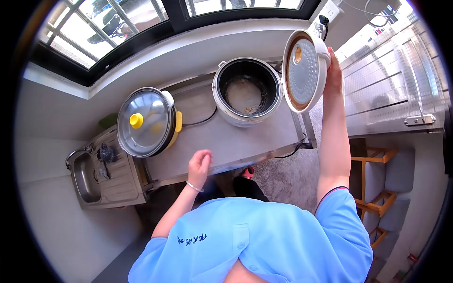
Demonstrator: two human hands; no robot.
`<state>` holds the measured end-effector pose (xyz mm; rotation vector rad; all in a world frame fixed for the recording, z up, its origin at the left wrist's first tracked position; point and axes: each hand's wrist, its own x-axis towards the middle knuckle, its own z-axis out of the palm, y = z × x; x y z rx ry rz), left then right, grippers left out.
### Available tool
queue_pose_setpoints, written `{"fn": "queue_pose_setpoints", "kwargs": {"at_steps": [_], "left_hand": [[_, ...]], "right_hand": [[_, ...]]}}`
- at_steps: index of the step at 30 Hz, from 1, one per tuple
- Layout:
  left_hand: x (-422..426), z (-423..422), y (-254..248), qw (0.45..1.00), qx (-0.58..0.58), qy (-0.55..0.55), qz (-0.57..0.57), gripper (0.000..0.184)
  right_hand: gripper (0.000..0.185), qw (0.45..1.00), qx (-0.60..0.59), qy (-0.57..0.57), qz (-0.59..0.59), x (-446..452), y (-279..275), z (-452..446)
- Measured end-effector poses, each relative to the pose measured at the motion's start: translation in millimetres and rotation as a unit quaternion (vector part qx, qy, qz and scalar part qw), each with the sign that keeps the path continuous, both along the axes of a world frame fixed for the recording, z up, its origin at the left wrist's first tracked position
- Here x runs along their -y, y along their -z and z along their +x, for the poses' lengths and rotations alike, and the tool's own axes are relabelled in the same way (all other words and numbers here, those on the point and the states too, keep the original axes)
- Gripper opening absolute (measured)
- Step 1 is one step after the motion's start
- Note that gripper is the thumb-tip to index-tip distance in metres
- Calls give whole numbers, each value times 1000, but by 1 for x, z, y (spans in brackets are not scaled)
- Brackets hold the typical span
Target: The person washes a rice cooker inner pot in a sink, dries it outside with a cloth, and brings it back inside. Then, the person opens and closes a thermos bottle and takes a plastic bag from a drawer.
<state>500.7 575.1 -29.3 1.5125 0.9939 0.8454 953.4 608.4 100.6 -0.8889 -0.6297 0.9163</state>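
A white rice cooker (245, 118) stands on the steel table with its hinged lid (303, 70) swung up to the right. My right hand (333, 73) holds the raised lid by its outer side; the lid hides part of my fingers. In the cooker's dark inner pot (243, 92), a pale, wet-looking residue covers the bottom. My left hand (201, 165), with a bracelet at the wrist, hovers by the table's front edge. Its fingers are loosely curled together, and nothing shows in them. Left of the cooker sits an electric pan (146, 121) under a yellow-knobbed glass lid.
The steel table (203, 137) carries a black cord behind the left hand. A sink (87, 179) with dark plastic on its drainboard adjoins at left. Behind runs a barred window (108, 28). A wall socket (325, 16), a metal door (391, 80) and stacked chairs (377, 203) are at right.
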Motion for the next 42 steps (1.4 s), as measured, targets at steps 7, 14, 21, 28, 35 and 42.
{"fn": "queue_pose_setpoints", "kwargs": {"at_steps": [7, 14, 21, 28, 35, 42], "left_hand": [[-113, 101, -50, 951, -120, -74, 276, 15], [-186, 137, -38, 904, -335, -35, 263, 24], [-201, 140, -49, 875, -407, 8, 261, 24], [-215, 119, -80, 986, -44, 64, 151, 22], [-130, -3, -114, 905, 361, 163, -154, 78], [-38, -145, -124, 903, 263, -19, -338, 87]], "right_hand": [[35, 991, -32, 130, 4, 27, 14, -19], [18, 946, -9, 65, -319, 90, 95, -140], [23, 920, 90, 132, -359, 48, 73, -177], [20, 912, 156, 199, -323, 36, 49, -202], [9, 956, 90, 207, -187, 50, -25, -324], [12, 847, 439, 145, -262, 77, -31, -396]]}}
